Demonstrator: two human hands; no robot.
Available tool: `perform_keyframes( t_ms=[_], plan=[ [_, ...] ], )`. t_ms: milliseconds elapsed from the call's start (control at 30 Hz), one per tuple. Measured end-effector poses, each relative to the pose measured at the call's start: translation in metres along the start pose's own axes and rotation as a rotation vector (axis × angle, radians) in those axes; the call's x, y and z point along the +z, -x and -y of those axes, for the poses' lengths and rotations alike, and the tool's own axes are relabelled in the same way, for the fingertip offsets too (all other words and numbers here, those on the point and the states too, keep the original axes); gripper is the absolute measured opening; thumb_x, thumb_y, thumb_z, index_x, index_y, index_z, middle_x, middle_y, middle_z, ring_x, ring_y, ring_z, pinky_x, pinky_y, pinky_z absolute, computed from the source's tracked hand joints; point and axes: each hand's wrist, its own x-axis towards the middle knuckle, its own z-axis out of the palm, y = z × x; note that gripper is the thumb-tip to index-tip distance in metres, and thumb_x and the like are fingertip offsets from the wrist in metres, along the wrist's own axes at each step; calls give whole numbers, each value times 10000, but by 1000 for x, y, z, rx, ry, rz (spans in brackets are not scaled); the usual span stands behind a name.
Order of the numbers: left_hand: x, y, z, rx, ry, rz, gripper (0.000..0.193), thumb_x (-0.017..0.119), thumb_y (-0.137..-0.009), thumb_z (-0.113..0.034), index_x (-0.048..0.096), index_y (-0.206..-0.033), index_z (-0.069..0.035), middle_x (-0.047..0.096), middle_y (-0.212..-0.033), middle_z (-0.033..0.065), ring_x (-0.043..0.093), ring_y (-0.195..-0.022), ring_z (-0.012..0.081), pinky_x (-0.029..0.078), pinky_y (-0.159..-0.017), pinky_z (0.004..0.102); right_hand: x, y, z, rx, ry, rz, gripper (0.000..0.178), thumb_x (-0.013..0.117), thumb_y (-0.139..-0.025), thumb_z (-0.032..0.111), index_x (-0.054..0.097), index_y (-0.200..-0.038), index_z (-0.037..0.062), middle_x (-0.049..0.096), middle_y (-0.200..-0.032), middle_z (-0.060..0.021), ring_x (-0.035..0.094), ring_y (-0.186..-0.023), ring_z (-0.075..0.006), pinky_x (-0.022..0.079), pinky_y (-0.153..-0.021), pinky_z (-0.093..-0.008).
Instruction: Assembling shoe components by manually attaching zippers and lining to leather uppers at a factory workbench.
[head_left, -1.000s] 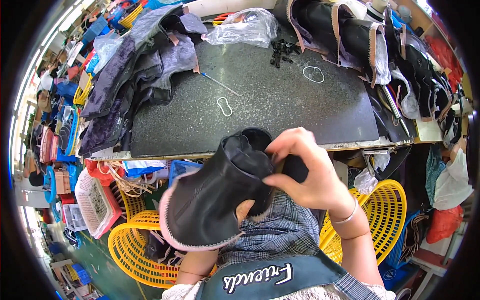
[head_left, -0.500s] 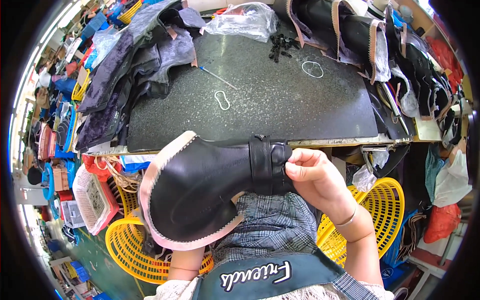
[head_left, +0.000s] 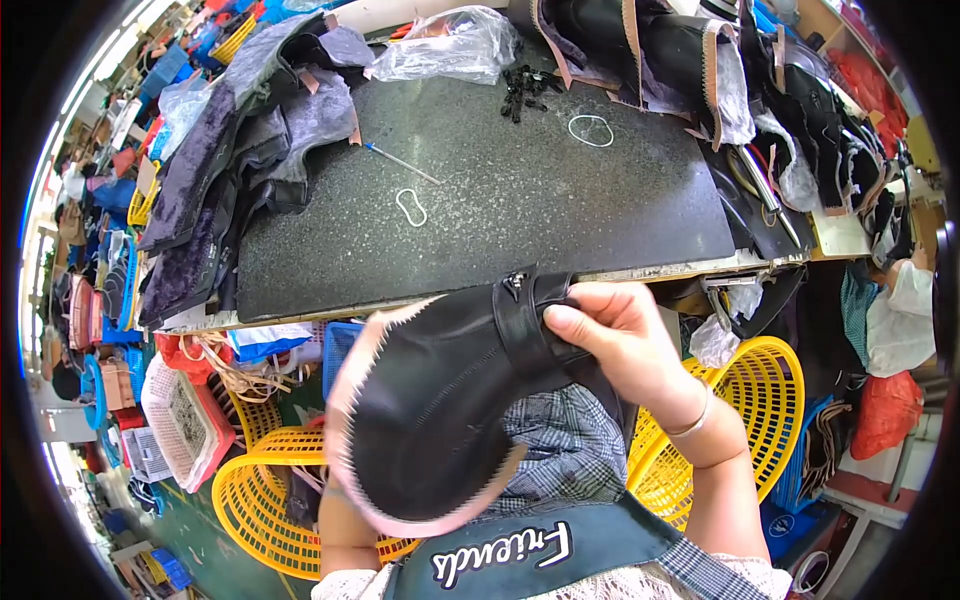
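Note:
A black leather boot upper (head_left: 430,410) hangs in front of me, off the near edge of the table. Its lower edge carries a pale pink zigzag-cut border, and a black strap (head_left: 520,325) with a small dark ornament crosses it near the top. My right hand (head_left: 625,340) pinches the upper's top end at the right, thumb in front. From below comes my left forearm (head_left: 348,525), passing behind the upper; the leather hides my left hand, so its grip does not show.
On the dark tabletop (head_left: 480,215) lie a pen (head_left: 402,163), two pale elastic loops, black small parts (head_left: 527,90) and a clear plastic bag (head_left: 450,45). Fur-lined pieces (head_left: 230,150) pile at the left, more boot uppers (head_left: 670,55) at the back right. Yellow baskets (head_left: 785,420) flank me.
The upper has tilted, its wide pink-edged end swinging down and to the right. My right hand has stayed on the top end and shifted slightly. The whole view has moved a little.

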Motion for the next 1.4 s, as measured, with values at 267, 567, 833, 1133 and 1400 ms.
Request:
perform_keyframes(
  t_ms=[267,567,833,1133,1400],
  plan=[
    [-47,-13,67,-463,608,481,760,757,-777,-68,364,-1415,54,510,-1376,129,500,-1253,218,365,-1081,357,2,-3,33,-42,621,275,232,713,-867,162,627,-882,-53,593,-667,-33,458,-654,-36,405,-556,-266],
    [-31,10,86,-429,737,287,713,769,-762,-32,427,-1383,38,580,-1295,129,574,-1158,207,430,-1021,345,-5,29,-6,172,241,166,127,669,-892,72,658,-922,-51,640,-704,8,496,-693,-13,438,-601,-216],
    [-32,24,107,-269,548,148,718,781,-796,-175,424,-1377,52,586,-1283,125,564,-1168,213,425,-1021,348,4,21,-31,-273,698,-16,182,651,-871,64,523,-763,-7,492,-603,-171,512,-514,-337,392,-475,-370],
    [-17,41,64,-208,603,209,1222,535,-691,-817,161,-1481,38,269,-1516,196,325,-1383,295,254,-1149,430,8,-1,-38,-690,810,-125,125,674,-819,18,550,-804,9,507,-627,-130,532,-559,-308,415,-505,-372],
    [-38,21,9,549,-461,-149,522,679,-724,-158,550,-1179,62,587,-1120,204,563,-1102,299,405,-1014,396,62,-43,-10,-686,-12,13,700,662,-904,201,278,-1442,-29,482,-1303,-226,581,-1070,-307,495,-911,-415]
  ],
)
